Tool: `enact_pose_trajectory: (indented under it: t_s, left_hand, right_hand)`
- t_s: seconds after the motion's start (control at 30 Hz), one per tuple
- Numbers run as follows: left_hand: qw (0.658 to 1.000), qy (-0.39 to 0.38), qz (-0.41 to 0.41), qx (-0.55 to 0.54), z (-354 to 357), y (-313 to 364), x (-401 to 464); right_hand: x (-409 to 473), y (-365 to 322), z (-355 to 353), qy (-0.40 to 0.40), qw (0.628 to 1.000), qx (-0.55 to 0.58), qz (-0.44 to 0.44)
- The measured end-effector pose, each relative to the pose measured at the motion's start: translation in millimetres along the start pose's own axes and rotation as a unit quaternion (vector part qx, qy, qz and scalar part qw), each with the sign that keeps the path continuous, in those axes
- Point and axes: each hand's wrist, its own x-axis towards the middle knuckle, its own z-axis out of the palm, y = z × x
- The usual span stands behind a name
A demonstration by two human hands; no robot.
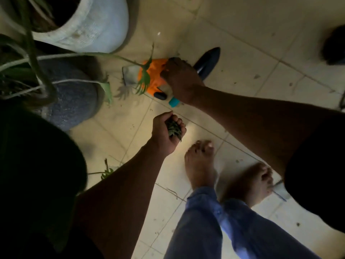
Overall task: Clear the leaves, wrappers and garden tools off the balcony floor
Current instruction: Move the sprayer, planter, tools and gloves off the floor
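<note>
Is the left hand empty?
No, the left hand is curled around a bunch of dry leaves.

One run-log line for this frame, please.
left hand: holds leaves | right hand: on orange wrapper, grip unclear | dark trowel: on floor

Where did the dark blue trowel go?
The dark blue trowel lies on the tiled floor in the head view's upper middle, just beyond the right hand, which is on the orange wrapper.
</note>
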Motion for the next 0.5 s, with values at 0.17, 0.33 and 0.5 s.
enact_pose_trajectory:
  t_s: [0.17,0.33,0.5]
  left_hand:
    - [1.0,-0.006,0.005,-0.014,-7,8,12]
    - [1.0,-0.005,0.01,-0.006,-1,-1,6]
    - [1.0,-0.005,0.0,-0.011,14,-13,-9]
  right_hand:
    - [33,2,9,-0.012,0.998,-0.04,0.044]
    - [31,12,-26,0.095,0.949,0.272,0.129]
    - [11,38,-74,0.16,0.884,0.413,0.145]
